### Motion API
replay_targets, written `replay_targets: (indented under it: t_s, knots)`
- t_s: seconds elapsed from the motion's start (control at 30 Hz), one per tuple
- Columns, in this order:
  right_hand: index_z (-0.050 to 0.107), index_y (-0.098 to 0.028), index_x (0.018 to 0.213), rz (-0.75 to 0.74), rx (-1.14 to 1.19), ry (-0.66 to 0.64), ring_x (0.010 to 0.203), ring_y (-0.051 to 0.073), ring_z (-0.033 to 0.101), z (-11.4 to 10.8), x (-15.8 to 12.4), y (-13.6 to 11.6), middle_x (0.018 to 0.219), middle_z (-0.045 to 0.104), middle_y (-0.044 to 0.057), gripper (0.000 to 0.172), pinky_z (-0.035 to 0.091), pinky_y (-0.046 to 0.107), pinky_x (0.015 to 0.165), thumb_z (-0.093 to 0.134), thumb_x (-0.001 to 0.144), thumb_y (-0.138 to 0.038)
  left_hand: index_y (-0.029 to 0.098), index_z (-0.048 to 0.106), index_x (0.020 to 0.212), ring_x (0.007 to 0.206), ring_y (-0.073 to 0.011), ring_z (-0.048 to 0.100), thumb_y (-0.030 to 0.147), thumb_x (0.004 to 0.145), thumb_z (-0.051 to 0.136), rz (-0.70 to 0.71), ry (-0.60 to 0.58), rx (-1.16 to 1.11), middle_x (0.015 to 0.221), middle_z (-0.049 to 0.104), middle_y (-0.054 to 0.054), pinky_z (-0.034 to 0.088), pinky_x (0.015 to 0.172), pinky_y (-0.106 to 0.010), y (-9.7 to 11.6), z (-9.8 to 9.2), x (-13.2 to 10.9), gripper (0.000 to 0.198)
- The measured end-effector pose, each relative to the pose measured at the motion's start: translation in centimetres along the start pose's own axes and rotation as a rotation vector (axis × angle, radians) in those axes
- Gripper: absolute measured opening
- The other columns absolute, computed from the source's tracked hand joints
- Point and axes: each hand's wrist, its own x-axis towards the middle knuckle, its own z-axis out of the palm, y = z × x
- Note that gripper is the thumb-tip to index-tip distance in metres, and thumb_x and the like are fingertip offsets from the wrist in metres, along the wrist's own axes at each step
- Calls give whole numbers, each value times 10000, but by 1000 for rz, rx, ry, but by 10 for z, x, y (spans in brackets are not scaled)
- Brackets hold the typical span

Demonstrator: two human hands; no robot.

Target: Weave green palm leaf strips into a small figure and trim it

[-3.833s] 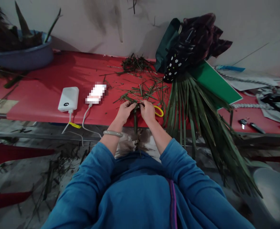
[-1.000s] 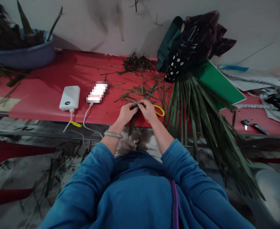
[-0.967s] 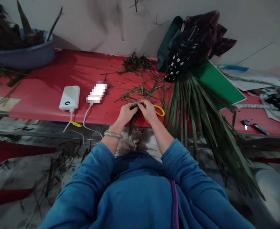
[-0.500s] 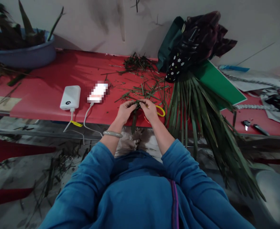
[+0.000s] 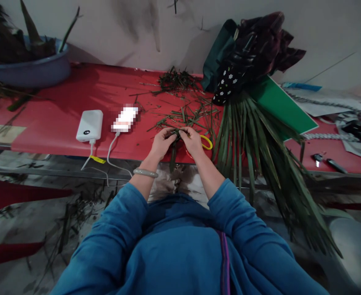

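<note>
Between my hands, just above the table's front edge, is a small dark green piece of palm leaf (image 5: 173, 150) with a strip hanging down. My left hand (image 5: 162, 143) pinches it from the left, thumb and fingertips pressed together. From the other side my right hand (image 5: 192, 142) grips it, also closed; the exact fold between the fingertips is too small to make out. Scissors with a yellow handle loop (image 5: 207, 142) lie beside and partly beneath my right hand, their blades hidden. A grey bangle (image 5: 145, 173) circles my left wrist.
Leaf clippings (image 5: 183, 114) litter the red table (image 5: 57, 123). A large palm frond (image 5: 260, 143) hangs over the front edge at right, near a green board (image 5: 286, 108). At left are a power bank (image 5: 90, 125), a cabled phone (image 5: 125, 119) and a blue basin (image 5: 42, 71).
Both hands stay in nearly the same place, still closed on the palm leaf piece. The whole view has shifted very slightly; nothing else visibly differs.
</note>
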Motion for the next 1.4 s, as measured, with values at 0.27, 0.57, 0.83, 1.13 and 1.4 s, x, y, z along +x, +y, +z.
replay_targets:
  t_s: [0.27, 0.57, 0.83, 1.13, 1.4]
  knots:
    - [585, -180, 788, 40, -14, -24, 717, 144, 561, 1, 2, 4, 734, 618, -2, 221, 437, 281, 699, 466, 756, -363, 148, 594, 871, 757, -111, 579, 225, 599, 642, -27, -15, -3, 807, 647, -18, 449, 786, -293, 4, 2, -2, 286]
    - [571, -187, 879, -35, -91, 273, 894, 176, 541, -8, -10, -19, 875, 606, 52, 252, 413, 318, 839, 429, 802, -380, 172, 584, 873, 643, -70, 544, 287, 574, 682, -14, 235, -190, 750, 605, 12, 443, 650, -222, -2, -4, 8, 335]
    - [584, -207, 968, 53, -221, -165, 816, 193, 599, -9, -37, -28, 893, 655, 51, 268, 452, 335, 745, 477, 772, -354, 184, 568, 906, 504, -32, 472, 334, 612, 667, -93, 310, -251, 756, 609, 7, 358, 471, -190, 3, -9, 9, 344]
    - [583, -186, 777, 123, -149, -200, 639, 139, 546, -3, -39, -24, 707, 623, -1, 148, 425, 270, 612, 533, 705, -305, 157, 592, 823, 553, -48, 520, 377, 560, 696, -108, 170, -294, 669, 592, 23, 419, 546, -191, 3, -6, 7, 358]
    - [493, -197, 710, 203, 56, -101, 501, 92, 426, -4, -39, -20, 564, 462, -50, 155, 386, 226, 486, 522, 690, -348, 188, 516, 974, 623, -87, 576, 413, 648, 628, -85, 176, -300, 663, 599, 5, 439, 629, -224, 7, -6, 4, 411]
